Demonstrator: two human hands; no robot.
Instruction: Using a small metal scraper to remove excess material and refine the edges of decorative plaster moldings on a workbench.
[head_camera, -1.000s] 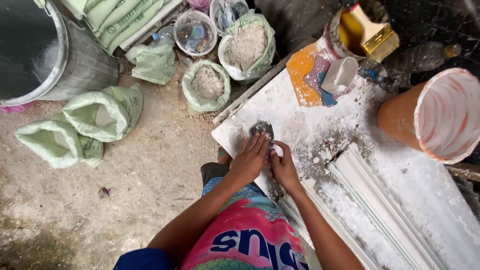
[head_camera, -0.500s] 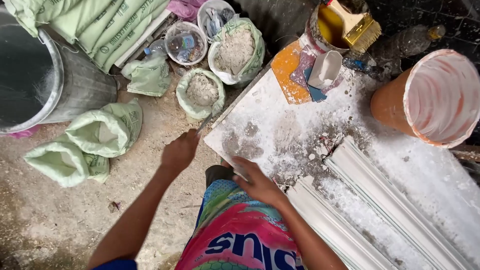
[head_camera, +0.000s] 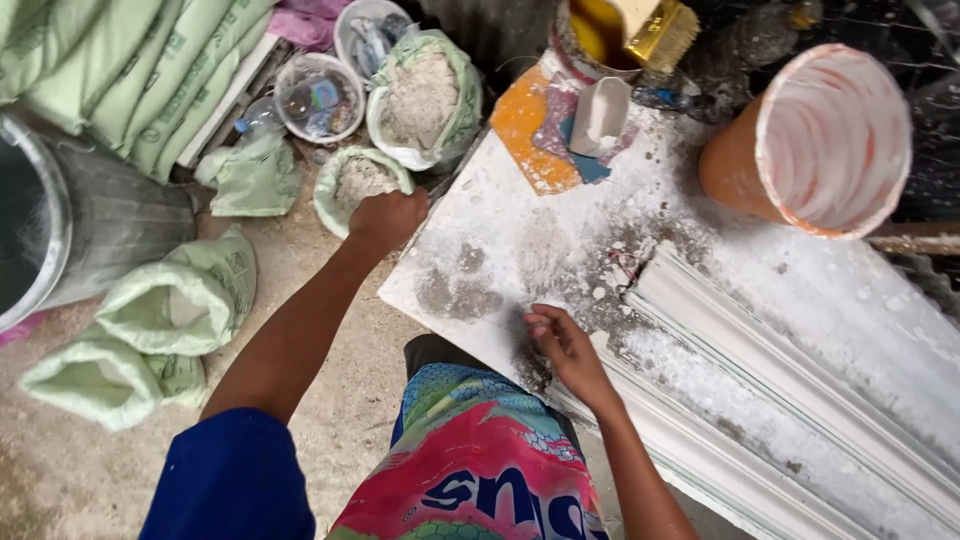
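My left hand (head_camera: 385, 218) reaches out to a small green sack of grey powder (head_camera: 352, 178) beside the white work board (head_camera: 520, 235); its fingers are curled over the sack's rim and I cannot see whether they hold anything. My right hand (head_camera: 560, 340) rests near the board's front edge, fingers loosely pinched, touching the powder-dusted surface beside a grey smear (head_camera: 450, 290). A white moulded cornice strip (head_camera: 800, 380) lies along the board to the right.
An orange bucket with a white inside (head_camera: 820, 140) stands at the back right. A larger open sack of powder (head_camera: 425, 95), a yellow brush (head_camera: 655, 30), a small white cup (head_camera: 600, 115), a metal drum (head_camera: 60, 220) and green sacks (head_camera: 180, 300) surround the board.
Both hands were together on a grey lump on the board. The left hand has since swung out left to the small powder sack; the right hand drew back toward the board's front edge.
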